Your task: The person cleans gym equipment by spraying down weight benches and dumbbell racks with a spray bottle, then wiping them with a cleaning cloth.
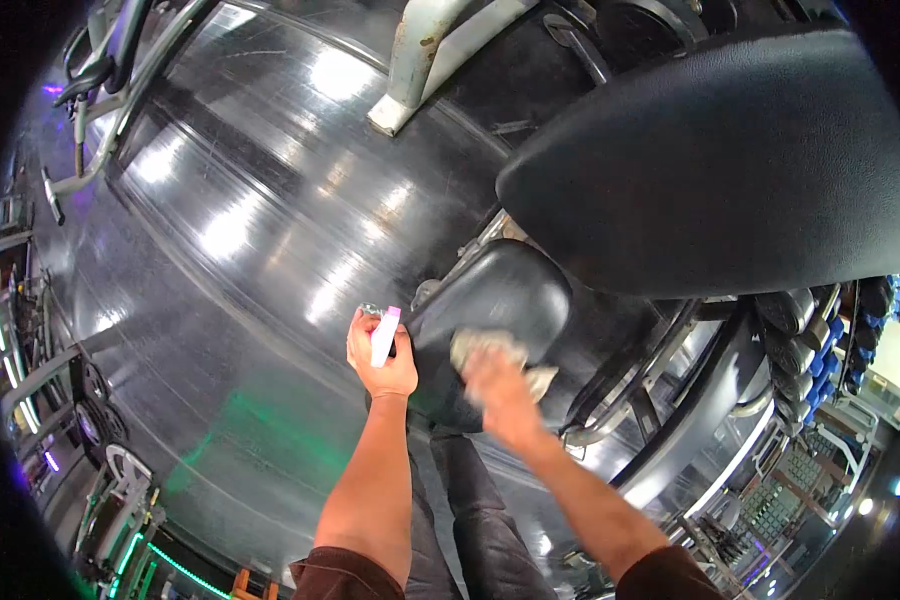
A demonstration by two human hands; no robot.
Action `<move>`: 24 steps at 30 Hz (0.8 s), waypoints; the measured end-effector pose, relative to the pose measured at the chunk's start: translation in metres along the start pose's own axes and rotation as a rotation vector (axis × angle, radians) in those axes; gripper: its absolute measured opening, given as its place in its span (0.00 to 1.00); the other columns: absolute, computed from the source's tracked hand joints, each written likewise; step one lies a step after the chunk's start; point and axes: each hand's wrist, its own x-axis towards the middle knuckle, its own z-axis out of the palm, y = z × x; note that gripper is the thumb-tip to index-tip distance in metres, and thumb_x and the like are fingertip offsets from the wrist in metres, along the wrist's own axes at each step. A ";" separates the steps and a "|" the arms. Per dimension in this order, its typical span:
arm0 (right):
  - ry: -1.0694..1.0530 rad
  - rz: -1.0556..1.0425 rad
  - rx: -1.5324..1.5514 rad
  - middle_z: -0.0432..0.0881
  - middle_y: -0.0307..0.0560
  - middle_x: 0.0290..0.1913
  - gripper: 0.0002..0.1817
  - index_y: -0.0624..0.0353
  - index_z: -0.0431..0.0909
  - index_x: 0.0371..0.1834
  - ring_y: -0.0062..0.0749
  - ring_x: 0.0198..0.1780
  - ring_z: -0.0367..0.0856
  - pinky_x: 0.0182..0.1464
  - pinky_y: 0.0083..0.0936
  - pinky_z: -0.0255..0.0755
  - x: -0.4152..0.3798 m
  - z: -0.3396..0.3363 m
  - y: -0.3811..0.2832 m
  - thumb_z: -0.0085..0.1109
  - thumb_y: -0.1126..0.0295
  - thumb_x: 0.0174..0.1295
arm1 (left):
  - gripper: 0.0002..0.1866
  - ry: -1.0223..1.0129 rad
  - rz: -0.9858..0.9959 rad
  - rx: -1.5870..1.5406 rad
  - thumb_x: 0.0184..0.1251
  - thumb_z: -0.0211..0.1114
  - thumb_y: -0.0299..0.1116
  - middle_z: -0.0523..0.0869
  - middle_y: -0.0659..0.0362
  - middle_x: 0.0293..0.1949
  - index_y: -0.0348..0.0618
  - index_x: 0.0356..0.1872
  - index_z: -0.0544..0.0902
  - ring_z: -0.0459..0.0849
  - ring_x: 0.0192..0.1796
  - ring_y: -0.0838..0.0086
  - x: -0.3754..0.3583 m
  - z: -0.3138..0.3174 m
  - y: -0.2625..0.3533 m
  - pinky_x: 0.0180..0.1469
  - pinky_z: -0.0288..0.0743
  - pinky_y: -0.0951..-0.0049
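My left hand is closed around a spray bottle, whose white and pink trigger head shows above the fingers; the bottle's body is mostly hidden by the hand. A light-coloured, crumpled cloth is under my right hand, which is blurred by motion. The cloth lies against the black padded seat of a gym bench. My left hand is close by the seat's left edge. The larger black backrest pad rises beyond the seat, up and to the right.
A white, chipped machine foot stands on the shiny black floor ahead. Dumbbells sit on a rack at the right, near another padded bench. An exercise bike is at the far left. My legs are just below the seat.
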 end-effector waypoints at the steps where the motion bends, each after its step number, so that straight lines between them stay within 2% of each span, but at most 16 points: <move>1: -0.126 -0.074 -0.041 0.71 0.54 0.73 0.36 0.60 0.70 0.72 0.55 0.74 0.68 0.73 0.52 0.62 -0.022 0.005 -0.016 0.54 0.81 0.55 | 0.14 -0.002 -0.011 -0.008 0.58 0.69 0.31 0.82 0.52 0.46 0.42 0.43 0.76 0.77 0.67 0.44 0.002 0.000 0.001 0.66 0.68 0.47; 3: -0.279 -0.111 0.099 0.69 0.50 0.75 0.37 0.59 0.69 0.73 0.50 0.76 0.66 0.74 0.49 0.63 -0.052 0.017 -0.033 0.57 0.81 0.54 | 0.14 -0.017 -0.039 -0.018 0.57 0.69 0.31 0.82 0.52 0.46 0.42 0.42 0.76 0.76 0.67 0.44 0.000 -0.001 0.002 0.66 0.68 0.48; 6: -0.410 -0.306 0.154 0.64 0.46 0.80 0.42 0.53 0.68 0.75 0.48 0.80 0.60 0.81 0.46 0.55 -0.072 0.027 -0.025 0.66 0.76 0.50 | 0.15 -0.019 0.010 -0.005 0.62 0.68 0.31 0.83 0.46 0.46 0.38 0.45 0.76 0.78 0.64 0.40 0.001 -0.002 0.002 0.66 0.70 0.48; 7: -0.385 -0.231 0.240 0.65 0.46 0.79 0.40 0.54 0.70 0.73 0.47 0.81 0.58 0.83 0.44 0.52 -0.052 -0.012 -0.025 0.65 0.77 0.50 | 0.15 -0.020 -0.004 0.000 0.60 0.69 0.31 0.83 0.48 0.47 0.39 0.45 0.76 0.77 0.65 0.42 0.000 -0.002 0.000 0.67 0.68 0.48; 8: -0.135 -0.212 0.359 0.68 0.50 0.77 0.36 0.55 0.73 0.69 0.50 0.80 0.61 0.81 0.45 0.57 -0.038 -0.018 -0.007 0.61 0.80 0.50 | 0.15 -0.017 -0.020 0.005 0.59 0.69 0.31 0.83 0.51 0.47 0.41 0.45 0.76 0.76 0.67 0.45 0.000 -0.001 -0.001 0.68 0.66 0.49; 9: 0.066 -0.212 0.434 0.73 0.53 0.72 0.38 0.55 0.74 0.70 0.55 0.76 0.67 0.77 0.49 0.62 -0.003 -0.065 -0.002 0.60 0.82 0.48 | 0.15 -0.013 -0.038 0.009 0.58 0.70 0.32 0.83 0.53 0.48 0.42 0.44 0.77 0.75 0.69 0.47 -0.001 0.000 -0.003 0.69 0.65 0.49; 10: 0.174 -0.106 0.229 0.74 0.54 0.72 0.37 0.55 0.77 0.66 0.57 0.73 0.69 0.75 0.49 0.63 0.023 -0.085 0.010 0.59 0.84 0.46 | 0.16 -0.016 -0.042 0.012 0.58 0.70 0.32 0.83 0.53 0.48 0.42 0.45 0.77 0.75 0.69 0.47 -0.002 -0.001 -0.005 0.69 0.65 0.49; 12: 0.334 -0.004 -0.111 0.75 0.50 0.70 0.39 0.55 0.78 0.65 0.56 0.74 0.68 0.75 0.48 0.63 0.077 -0.120 0.023 0.60 0.88 0.41 | 0.16 -0.014 -0.041 0.008 0.58 0.70 0.32 0.83 0.53 0.49 0.42 0.46 0.77 0.75 0.70 0.48 -0.001 0.001 -0.005 0.69 0.64 0.49; 13: 0.305 0.018 -0.155 0.74 0.50 0.72 0.38 0.56 0.78 0.66 0.55 0.74 0.67 0.76 0.49 0.61 0.102 -0.123 0.032 0.61 0.86 0.44 | 0.17 -0.005 -0.066 -0.006 0.58 0.70 0.32 0.83 0.53 0.50 0.41 0.46 0.77 0.74 0.70 0.48 0.000 -0.001 0.000 0.70 0.64 0.49; 16: 0.322 0.104 -0.081 0.73 0.50 0.73 0.35 0.56 0.77 0.67 0.56 0.75 0.65 0.77 0.51 0.58 0.133 -0.059 0.057 0.60 0.84 0.49 | 0.17 -0.021 -0.062 0.008 0.57 0.70 0.32 0.83 0.53 0.50 0.41 0.46 0.77 0.74 0.70 0.48 0.000 -0.001 -0.001 0.70 0.63 0.49; 18: 0.332 0.106 -0.072 0.73 0.51 0.72 0.33 0.54 0.77 0.68 0.55 0.76 0.65 0.77 0.53 0.57 0.113 -0.037 0.019 0.56 0.81 0.54 | 0.16 -0.025 -0.038 -0.013 0.57 0.69 0.31 0.83 0.53 0.50 0.41 0.46 0.77 0.74 0.70 0.48 0.001 0.001 -0.006 0.69 0.63 0.49; 20: 0.019 0.044 -0.027 0.72 0.50 0.73 0.35 0.52 0.76 0.69 0.57 0.76 0.65 0.74 0.59 0.58 0.061 -0.002 -0.020 0.55 0.81 0.51 | 0.16 -0.035 -0.026 -0.016 0.57 0.68 0.30 0.83 0.53 0.49 0.42 0.45 0.76 0.75 0.69 0.48 -0.001 0.000 -0.010 0.69 0.64 0.48; 22: -0.077 -0.081 0.067 0.71 0.49 0.74 0.34 0.54 0.74 0.69 0.55 0.77 0.65 0.74 0.62 0.57 -0.003 0.030 -0.041 0.55 0.79 0.52 | 0.15 -0.037 -0.023 -0.004 0.56 0.68 0.28 0.83 0.53 0.48 0.42 0.45 0.76 0.75 0.69 0.47 0.000 0.000 -0.012 0.69 0.64 0.48; 24: -0.208 -0.158 0.088 0.72 0.47 0.74 0.33 0.55 0.75 0.67 0.51 0.78 0.63 0.76 0.58 0.57 -0.055 0.061 -0.049 0.56 0.78 0.53 | 0.15 -0.018 0.011 -0.024 0.56 0.67 0.27 0.83 0.53 0.48 0.42 0.45 0.76 0.76 0.68 0.47 0.001 -0.001 -0.012 0.68 0.65 0.48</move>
